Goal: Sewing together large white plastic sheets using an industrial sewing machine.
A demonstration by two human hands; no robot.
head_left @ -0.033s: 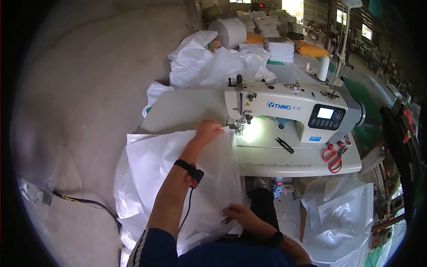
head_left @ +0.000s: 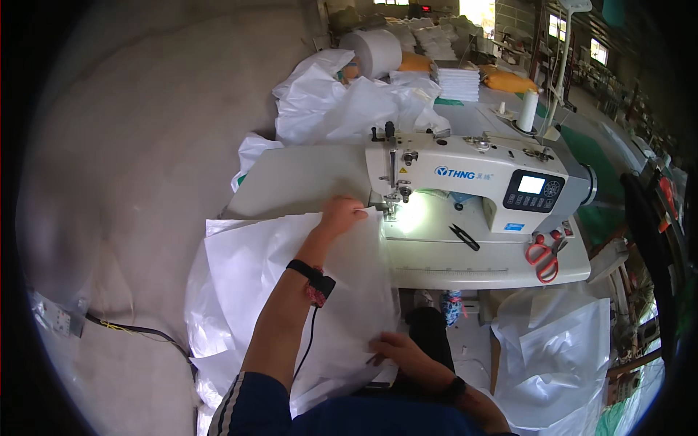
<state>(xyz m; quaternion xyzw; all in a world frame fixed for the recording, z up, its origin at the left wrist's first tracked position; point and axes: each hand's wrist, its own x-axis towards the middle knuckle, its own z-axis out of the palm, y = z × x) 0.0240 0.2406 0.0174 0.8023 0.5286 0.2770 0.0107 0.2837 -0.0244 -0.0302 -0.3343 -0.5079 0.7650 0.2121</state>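
Note:
A large white plastic sheet point(head_left: 273, 272), apparently in layers, hangs over the front left of the sewing machine's table. My left hand point(head_left: 343, 216) pinches its upper edge, just left of the presser foot point(head_left: 391, 211). Lower down, my right hand point(head_left: 400, 352) has its fingers curled on the sheet's right side, above my lap. The sheet's right edge runs from near the presser foot down toward that hand. The white sewing machine point(head_left: 465, 167) has its work light on. Whether the needle is in the sheet is too small to tell.
Black thread snips point(head_left: 464, 237) and red-handled scissors point(head_left: 543, 260) lie on the machine bed. More white plastic point(head_left: 556, 356) hangs at the lower right. Behind the machine are a heap of white sheets point(head_left: 320, 102), a white roll point(head_left: 378, 52) and a thread cone point(head_left: 528, 110).

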